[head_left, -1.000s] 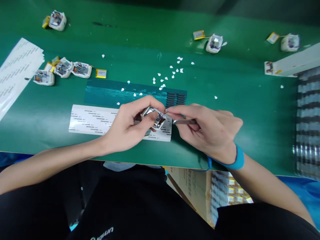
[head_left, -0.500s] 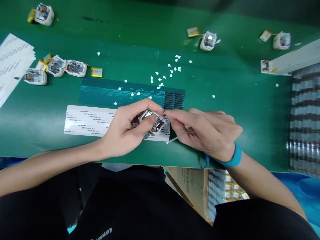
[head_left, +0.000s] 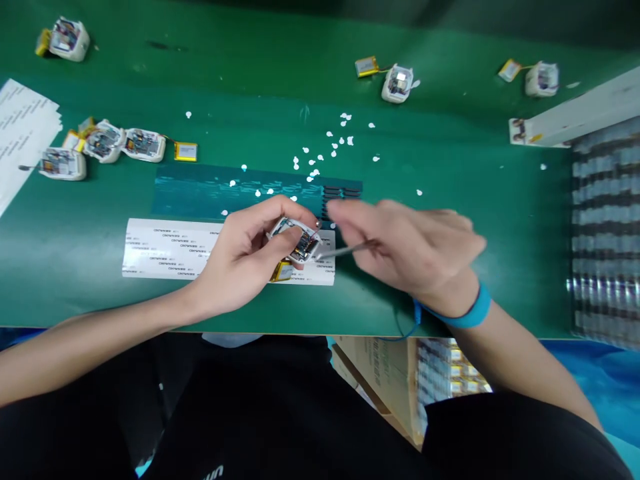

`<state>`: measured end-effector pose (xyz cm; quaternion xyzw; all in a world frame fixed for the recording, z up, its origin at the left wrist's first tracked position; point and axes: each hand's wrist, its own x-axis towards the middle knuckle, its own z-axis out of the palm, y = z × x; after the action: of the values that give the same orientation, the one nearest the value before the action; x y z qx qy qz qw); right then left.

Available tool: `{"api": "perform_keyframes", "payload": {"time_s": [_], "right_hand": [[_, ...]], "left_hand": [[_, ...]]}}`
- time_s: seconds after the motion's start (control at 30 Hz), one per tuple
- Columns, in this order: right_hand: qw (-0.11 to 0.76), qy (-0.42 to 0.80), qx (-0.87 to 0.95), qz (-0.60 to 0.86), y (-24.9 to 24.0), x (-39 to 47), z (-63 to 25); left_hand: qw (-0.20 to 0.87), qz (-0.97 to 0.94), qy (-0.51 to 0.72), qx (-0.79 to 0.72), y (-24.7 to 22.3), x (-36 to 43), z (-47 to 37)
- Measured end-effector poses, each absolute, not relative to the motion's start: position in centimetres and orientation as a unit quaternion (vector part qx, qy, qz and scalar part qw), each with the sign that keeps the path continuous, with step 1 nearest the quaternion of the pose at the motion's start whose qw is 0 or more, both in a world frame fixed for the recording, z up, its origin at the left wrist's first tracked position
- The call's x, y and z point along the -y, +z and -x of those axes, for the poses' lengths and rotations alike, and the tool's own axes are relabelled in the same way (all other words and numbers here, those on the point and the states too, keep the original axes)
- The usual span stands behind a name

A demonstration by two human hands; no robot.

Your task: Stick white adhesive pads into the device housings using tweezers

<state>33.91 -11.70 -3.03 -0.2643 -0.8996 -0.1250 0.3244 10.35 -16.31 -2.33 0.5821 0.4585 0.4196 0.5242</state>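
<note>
My left hand is closed round a white-cased device, its thumb lying over the exposed circuit board. A yellow battery hangs below that device. Close by on the right, my right hand grips thin metal tweezers, whose tip is at the case's right edge. Motion blurs the right fingertips. Under the hands lies a white printed sheet. Behind it is a dark teal strip with black pieces at its right end.
Small white stickers are scattered over the green table. More open devices with batteries lie at the left and at the back. Stacked trays stand at the right, and a cardboard box is below the table edge.
My right hand has moved slightly away from the device at the fingertips, and the tweezers' tip has swung up to the case. More of the hanging battery shows. The whole view has shifted slightly.
</note>
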Motion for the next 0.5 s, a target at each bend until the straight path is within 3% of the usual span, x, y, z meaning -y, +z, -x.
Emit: {"api": "perform_keyframes", "payload": {"time_s": [0.37,0.5], "right_hand": [[0.260,-0.075,0.946,0.178,-1.2,12.0,-33.6],[0.289,-0.103,0.933,0.187,-2.3,11.9,-33.8]], "left_hand": [[0.536,-0.568,0.419,-0.464,-2.6,16.4,-10.4],[0.523,-0.578,0.428,-0.458,-2.6,16.6,-10.6]]}}
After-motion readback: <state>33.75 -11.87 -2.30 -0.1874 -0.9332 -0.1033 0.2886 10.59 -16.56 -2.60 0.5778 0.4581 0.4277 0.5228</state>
